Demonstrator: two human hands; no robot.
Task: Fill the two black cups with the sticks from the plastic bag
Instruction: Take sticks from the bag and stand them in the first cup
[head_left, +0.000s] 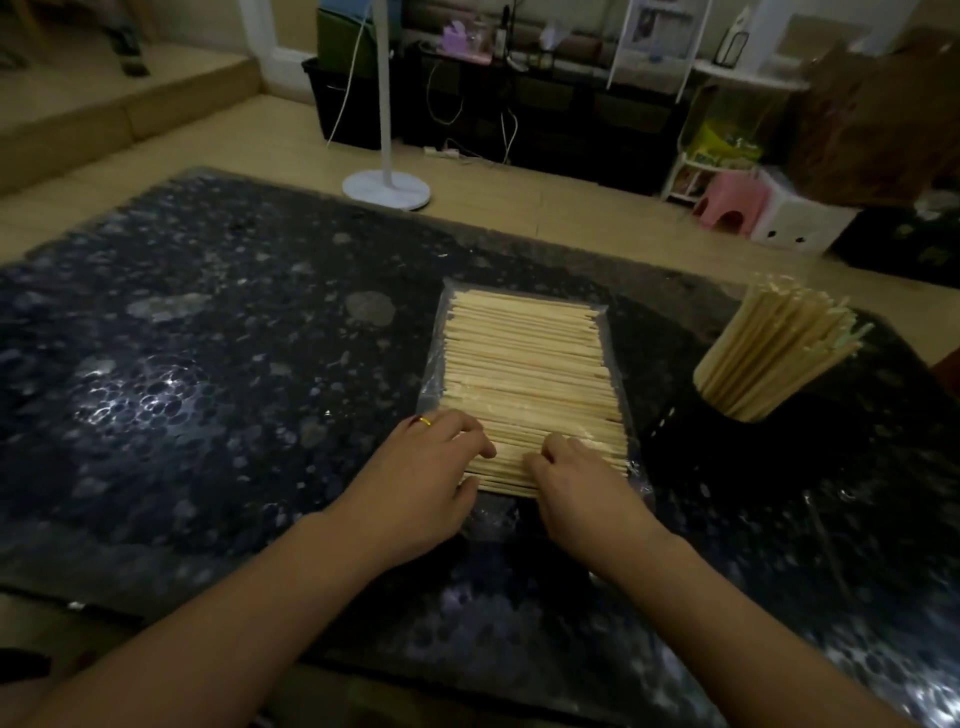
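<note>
**Gathering the next bunch of sticks from the bag**

We have both hands at the near end of the plastic bag (524, 384), which lies flat on the dark table (208, 338), right of its middle. The sticks (524, 364) lie in it side by side, running left to right in a flat layer. Our left hand (421, 483) has its fingers curled over the nearest sticks, thumb at the near edge of the layer; our right hand (576, 483) is beside it, fingers bent down onto the same few sticks. Both look to be pinching at them, though how many they hold we cannot tell.

Toward the table's right edge stands one black cup (737, 415), already packed with sticks that fan out of it. The second cup we cannot make out in the dim light; a dark shape between bag and full cup may be it.

We judge the step to be pulling a fresh bunch free for the second cup. Next we must lift the bunch clear of the bag without scattering it, turn it upright and find that cup's mouth.
</note>
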